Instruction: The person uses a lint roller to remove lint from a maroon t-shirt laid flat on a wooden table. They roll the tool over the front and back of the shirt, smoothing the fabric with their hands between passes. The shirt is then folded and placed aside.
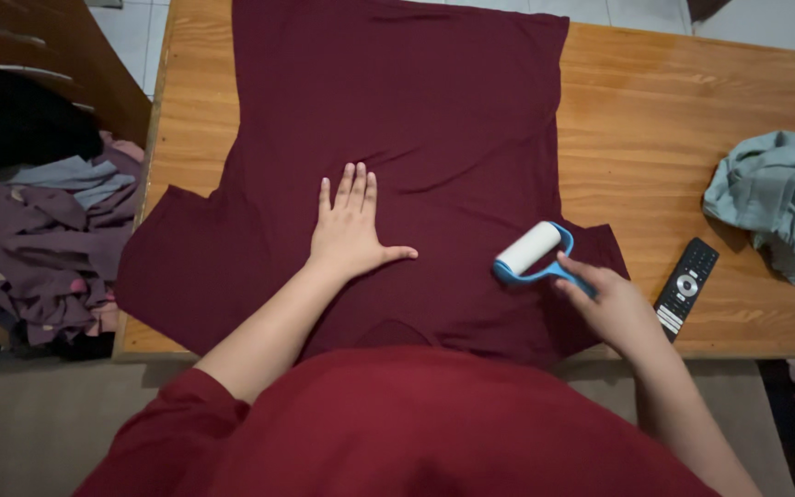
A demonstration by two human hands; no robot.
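On my bench [674, 110] a remote [687, 287] and crumpled grey cloth [775, 198] lie right. My left hand [350, 230] presses spread on the maroon shirt [416, 120]; my right hand [614, 308] grips the lint roller [531, 250], lying on the shirt, handle near-right, roller axis running near-left to far-right.

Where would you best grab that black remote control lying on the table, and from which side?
Probably across the long sides of the remote control, near its middle, coming down from above. It lies flat on the wooden table, so only the top and edges are free. It is slim and long, with clear space around it; the right hand is closest, though busy holding the lint roller.
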